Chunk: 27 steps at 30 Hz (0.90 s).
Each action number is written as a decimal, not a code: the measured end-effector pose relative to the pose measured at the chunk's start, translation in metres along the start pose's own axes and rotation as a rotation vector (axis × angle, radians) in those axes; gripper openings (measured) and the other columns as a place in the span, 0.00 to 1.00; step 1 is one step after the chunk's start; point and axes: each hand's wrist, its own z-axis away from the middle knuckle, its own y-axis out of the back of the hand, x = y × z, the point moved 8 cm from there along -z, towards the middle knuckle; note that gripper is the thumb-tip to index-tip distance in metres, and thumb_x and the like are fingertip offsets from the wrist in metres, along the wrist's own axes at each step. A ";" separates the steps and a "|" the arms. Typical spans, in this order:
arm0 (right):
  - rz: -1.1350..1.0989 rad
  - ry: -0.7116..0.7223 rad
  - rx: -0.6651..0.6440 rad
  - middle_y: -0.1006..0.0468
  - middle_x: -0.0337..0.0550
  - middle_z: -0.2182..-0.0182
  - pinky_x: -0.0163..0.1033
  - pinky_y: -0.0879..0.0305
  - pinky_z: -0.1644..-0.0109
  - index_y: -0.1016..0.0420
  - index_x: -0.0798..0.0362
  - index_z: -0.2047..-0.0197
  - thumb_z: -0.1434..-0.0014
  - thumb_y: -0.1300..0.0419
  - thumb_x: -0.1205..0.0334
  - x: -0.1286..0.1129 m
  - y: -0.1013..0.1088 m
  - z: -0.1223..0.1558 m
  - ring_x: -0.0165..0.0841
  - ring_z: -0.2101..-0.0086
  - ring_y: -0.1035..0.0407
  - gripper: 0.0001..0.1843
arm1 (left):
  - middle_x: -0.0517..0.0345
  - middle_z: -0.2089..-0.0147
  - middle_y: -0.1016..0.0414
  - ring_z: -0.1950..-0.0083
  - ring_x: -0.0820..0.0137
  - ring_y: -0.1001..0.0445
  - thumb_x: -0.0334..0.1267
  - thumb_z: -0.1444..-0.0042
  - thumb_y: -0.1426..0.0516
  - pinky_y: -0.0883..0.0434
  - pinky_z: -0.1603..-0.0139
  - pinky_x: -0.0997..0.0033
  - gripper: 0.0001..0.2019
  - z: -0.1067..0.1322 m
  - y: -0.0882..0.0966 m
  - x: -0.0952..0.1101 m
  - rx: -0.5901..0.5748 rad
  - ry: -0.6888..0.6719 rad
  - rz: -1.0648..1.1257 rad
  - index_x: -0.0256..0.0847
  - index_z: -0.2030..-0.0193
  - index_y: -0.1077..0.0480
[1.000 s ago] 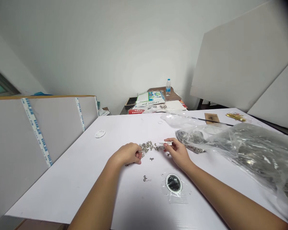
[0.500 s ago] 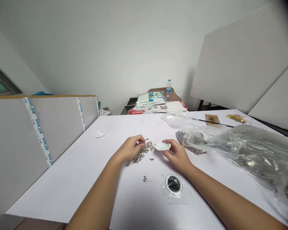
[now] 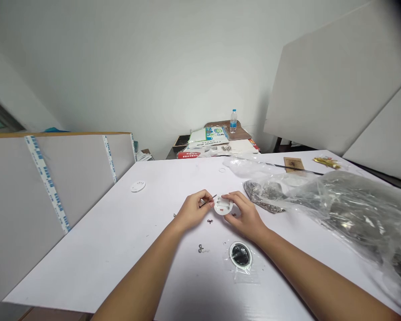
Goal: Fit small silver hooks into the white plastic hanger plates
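Well inside table edges (image 3: 113, 240), both hands (image 3: 194, 211) (image 3: 249, 218)

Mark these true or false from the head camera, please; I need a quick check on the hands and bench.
1. The right hand holds a white disc. True.
2. The left hand is empty. False: it pinches a thin metal tool.
3. A black-centred ring in clear plastic lies nearer the camera than the hands. True.
4. The water bottle stands on the white table. False: it stands on a brown surface beyond the table.
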 end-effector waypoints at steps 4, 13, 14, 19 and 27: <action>0.027 0.000 0.008 0.29 0.45 0.55 0.42 0.33 0.52 0.31 0.49 0.47 0.48 0.40 0.71 0.000 0.001 0.000 0.39 0.55 0.31 0.24 | 0.59 0.63 0.24 0.66 0.72 0.31 0.42 0.44 0.42 0.35 0.63 0.73 0.09 -0.001 -0.001 -0.006 0.007 0.053 -0.013 0.39 0.62 0.28; 0.059 0.020 -0.005 0.30 0.47 0.53 0.43 0.31 0.52 0.31 0.48 0.45 0.49 0.40 0.73 0.002 -0.002 0.002 0.40 0.54 0.30 0.27 | 0.60 0.65 0.23 0.71 0.74 0.34 0.39 0.45 0.42 0.38 0.67 0.74 0.08 0.000 0.001 -0.004 0.069 0.055 -0.096 0.40 0.63 0.24; 0.063 0.021 -0.004 0.30 0.47 0.53 0.43 0.31 0.52 0.31 0.48 0.45 0.49 0.40 0.73 0.002 -0.002 0.002 0.40 0.54 0.30 0.27 | 0.60 0.64 0.23 0.71 0.75 0.34 0.39 0.45 0.42 0.38 0.67 0.74 0.08 0.000 0.000 -0.003 0.066 0.050 -0.093 0.40 0.62 0.24; 0.084 0.025 0.005 0.30 0.47 0.53 0.43 0.30 0.53 0.31 0.48 0.45 0.48 0.40 0.72 0.002 -0.001 0.003 0.40 0.54 0.30 0.26 | 0.60 0.64 0.23 0.71 0.75 0.33 0.40 0.46 0.42 0.37 0.67 0.74 0.09 0.001 0.000 -0.002 0.083 0.077 -0.091 0.41 0.60 0.25; 0.130 0.024 -0.010 0.30 0.47 0.53 0.42 0.29 0.54 0.31 0.48 0.46 0.48 0.41 0.72 0.002 -0.003 0.002 0.39 0.55 0.30 0.26 | 0.61 0.70 0.26 0.70 0.74 0.33 0.41 0.47 0.42 0.38 0.68 0.75 0.08 0.003 -0.001 -0.007 0.093 0.153 -0.072 0.41 0.66 0.24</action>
